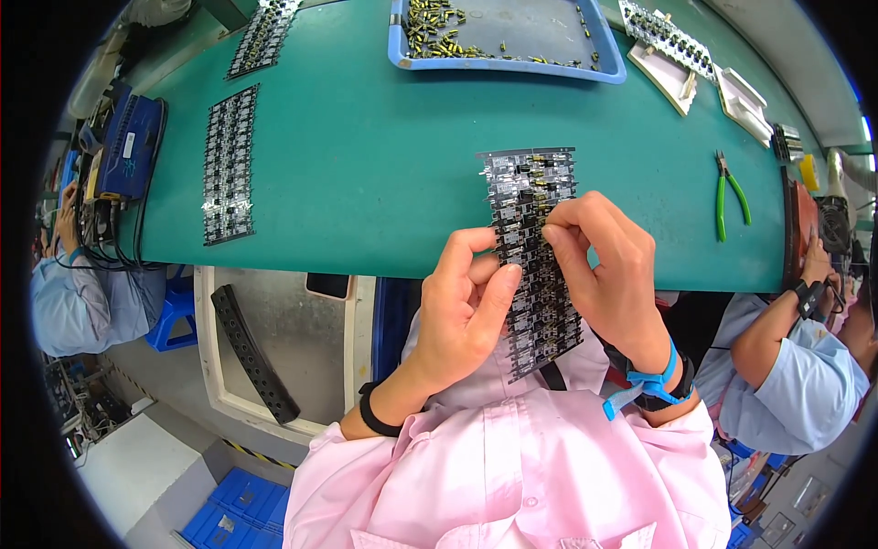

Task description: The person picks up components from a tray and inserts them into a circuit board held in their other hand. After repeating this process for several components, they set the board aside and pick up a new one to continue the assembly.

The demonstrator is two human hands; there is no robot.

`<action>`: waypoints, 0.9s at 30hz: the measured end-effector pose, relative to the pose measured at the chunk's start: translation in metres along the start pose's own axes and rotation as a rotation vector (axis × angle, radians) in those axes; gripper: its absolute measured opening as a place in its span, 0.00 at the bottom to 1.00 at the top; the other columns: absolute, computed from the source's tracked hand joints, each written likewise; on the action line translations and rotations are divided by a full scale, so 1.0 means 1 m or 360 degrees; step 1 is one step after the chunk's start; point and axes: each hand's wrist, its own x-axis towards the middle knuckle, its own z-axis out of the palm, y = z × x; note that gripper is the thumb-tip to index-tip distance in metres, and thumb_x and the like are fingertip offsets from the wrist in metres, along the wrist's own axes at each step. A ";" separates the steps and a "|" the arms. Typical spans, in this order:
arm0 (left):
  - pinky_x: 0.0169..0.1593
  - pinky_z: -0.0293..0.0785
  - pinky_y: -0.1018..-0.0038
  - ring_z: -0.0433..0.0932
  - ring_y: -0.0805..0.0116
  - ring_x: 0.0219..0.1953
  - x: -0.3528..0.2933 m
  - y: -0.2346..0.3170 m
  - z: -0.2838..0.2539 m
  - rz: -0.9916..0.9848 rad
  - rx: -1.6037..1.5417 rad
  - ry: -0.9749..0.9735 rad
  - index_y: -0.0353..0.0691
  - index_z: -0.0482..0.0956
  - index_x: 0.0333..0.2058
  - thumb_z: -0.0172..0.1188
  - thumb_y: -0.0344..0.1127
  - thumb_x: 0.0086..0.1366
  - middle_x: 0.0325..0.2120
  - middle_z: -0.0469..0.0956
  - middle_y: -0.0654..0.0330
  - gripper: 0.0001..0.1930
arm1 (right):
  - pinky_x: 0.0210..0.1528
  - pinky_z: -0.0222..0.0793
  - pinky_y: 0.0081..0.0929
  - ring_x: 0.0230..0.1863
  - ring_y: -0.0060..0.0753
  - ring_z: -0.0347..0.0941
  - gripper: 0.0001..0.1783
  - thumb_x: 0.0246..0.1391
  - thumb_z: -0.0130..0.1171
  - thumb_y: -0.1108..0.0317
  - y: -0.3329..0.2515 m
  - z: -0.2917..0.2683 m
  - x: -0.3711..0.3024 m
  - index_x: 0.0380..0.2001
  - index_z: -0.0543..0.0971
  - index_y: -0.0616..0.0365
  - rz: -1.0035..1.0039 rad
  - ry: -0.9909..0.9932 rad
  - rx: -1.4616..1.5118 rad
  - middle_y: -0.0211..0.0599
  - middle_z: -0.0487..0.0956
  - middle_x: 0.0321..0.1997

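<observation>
A long circuit board panel [535, 265], black and silver with rows of small parts, hangs over the near edge of the green table, its far end above the tabletop. My left hand [466, 306] grips its left side between thumb and fingers. Over the right side of the panel, my right hand [608, 261] is closed in a pinch, thumb and forefinger pressed together at the board's surface. Whatever lies between those fingertips is too small or hidden to make out. Some yellowish parts show on the panel near the right fingertips.
A blue tray [512, 66] of small yellow-and-black cylindrical parts stands at the back. Another panel [229, 165] lies left on the green table [366, 165]. Green-handled cutters [732, 197] lie right. A phone [329, 285] and black strip [251, 352] lie lower left. People sit at both sides.
</observation>
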 end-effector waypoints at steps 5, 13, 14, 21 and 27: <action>0.14 0.52 0.87 0.57 0.87 0.12 0.000 0.002 0.000 -0.0007 -0.0004 0.0011 0.33 0.58 0.35 0.45 0.26 0.55 0.11 0.62 0.68 0.09 | 0.19 0.58 0.18 0.17 0.27 0.62 0.05 0.36 0.51 0.82 0.002 0.000 0.003 0.20 0.68 0.64 -0.0044 -0.0041 0.0056 0.35 0.66 0.18; 0.14 0.53 0.88 0.57 0.86 0.12 0.002 0.002 -0.002 -0.0044 -0.0046 -0.0009 0.33 0.58 0.35 0.45 0.26 0.55 0.12 0.63 0.67 0.09 | 0.19 0.57 0.18 0.17 0.27 0.62 0.05 0.36 0.50 0.83 0.002 0.002 0.003 0.21 0.68 0.64 -0.0019 -0.0053 0.0064 0.36 0.66 0.18; 0.14 0.53 0.88 0.57 0.86 0.12 0.002 0.002 -0.003 -0.0058 -0.0051 -0.0012 0.33 0.58 0.35 0.45 0.26 0.55 0.12 0.63 0.67 0.09 | 0.19 0.57 0.18 0.17 0.27 0.62 0.05 0.36 0.50 0.83 0.002 0.003 0.003 0.21 0.68 0.64 -0.0018 -0.0054 0.0064 0.36 0.66 0.18; 0.13 0.54 0.88 0.58 0.86 0.12 0.002 0.000 -0.005 -0.0031 -0.0064 -0.0004 0.33 0.58 0.36 0.45 0.27 0.55 0.13 0.64 0.66 0.10 | 0.18 0.56 0.16 0.17 0.23 0.60 0.07 0.36 0.52 0.80 0.005 0.001 0.003 0.24 0.68 0.64 0.0075 -0.0115 0.0135 0.32 0.66 0.18; 0.13 0.55 0.88 0.59 0.86 0.12 0.004 0.005 -0.003 0.0000 -0.0068 0.0009 0.33 0.58 0.36 0.44 0.27 0.55 0.15 0.67 0.65 0.10 | 0.21 0.56 0.14 0.20 0.19 0.60 0.14 0.37 0.54 0.75 0.002 -0.003 0.008 0.31 0.66 0.64 0.0269 0.0107 -0.0136 0.30 0.67 0.22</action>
